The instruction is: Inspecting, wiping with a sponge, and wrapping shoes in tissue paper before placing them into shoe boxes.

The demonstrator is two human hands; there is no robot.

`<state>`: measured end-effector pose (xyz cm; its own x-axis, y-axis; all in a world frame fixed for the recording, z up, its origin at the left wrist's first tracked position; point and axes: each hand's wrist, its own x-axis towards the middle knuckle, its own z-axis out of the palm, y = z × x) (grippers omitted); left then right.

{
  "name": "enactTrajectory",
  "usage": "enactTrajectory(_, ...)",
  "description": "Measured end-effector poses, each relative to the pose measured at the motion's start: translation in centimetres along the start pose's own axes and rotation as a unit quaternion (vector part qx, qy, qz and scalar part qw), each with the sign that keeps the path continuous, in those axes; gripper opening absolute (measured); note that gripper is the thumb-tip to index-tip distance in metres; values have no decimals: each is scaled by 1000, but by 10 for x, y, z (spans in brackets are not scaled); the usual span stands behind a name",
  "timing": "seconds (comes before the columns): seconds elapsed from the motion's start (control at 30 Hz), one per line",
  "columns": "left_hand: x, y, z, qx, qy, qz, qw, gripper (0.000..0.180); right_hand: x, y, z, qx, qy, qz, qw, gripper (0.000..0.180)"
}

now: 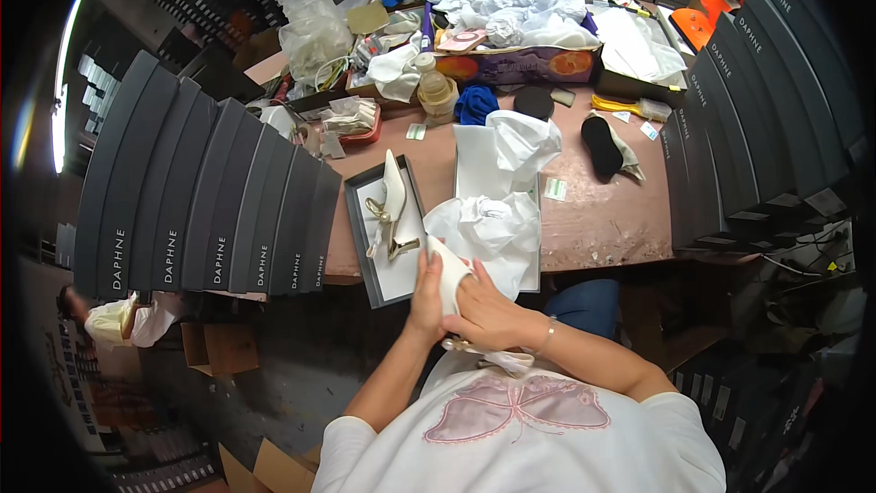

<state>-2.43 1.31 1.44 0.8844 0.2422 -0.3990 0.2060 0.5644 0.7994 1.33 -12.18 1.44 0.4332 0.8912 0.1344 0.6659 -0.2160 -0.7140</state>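
Close to my body I hold a white pointed shoe [449, 267], its toe aimed away from me. My left hand [427, 299] is closed along its left side. My right hand [488, 312] grips it at the opening, where some fingertips are hidden. Pale straps with a shiny piece hang below my hands near my shirt. Just ahead on the left, a matching white shoe [393, 184] with a gold heel and bow lies on its side in a dark shoebox [354, 219]. Crumpled white tissue paper [493, 219] fills a second, white-lined tray [470, 164] to the right.
Tall rows of dark shoeboxes stand at left [196, 192] and right [730, 119] of the worn table [602, 228]. A purple carton [511, 68] of crumpled paper, a bottle [438, 96], a blue cloth [476, 105] and a black pad [599, 148] sit farther back.
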Motion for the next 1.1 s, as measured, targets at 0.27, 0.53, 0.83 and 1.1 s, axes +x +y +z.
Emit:
enactTrajectory(0.27,-17,-1,-7,-30,26,-8,999,49,13,-7,16,45,131,-18,990,55)
enactTrajectory(0.53,-48,-31,-1,-155,2,-63,986,41,-18,-15,-3,36,73,2,997,68)
enactTrajectory(0.83,-25,-7,-11,-99,-39,-87,991,52,21,51,-99,66,190,113,973,28)
enactTrajectory(1.1,-39,-27,-16,-17,-38,-15,999,82,54,120,-52,-80,153,135,976,32)
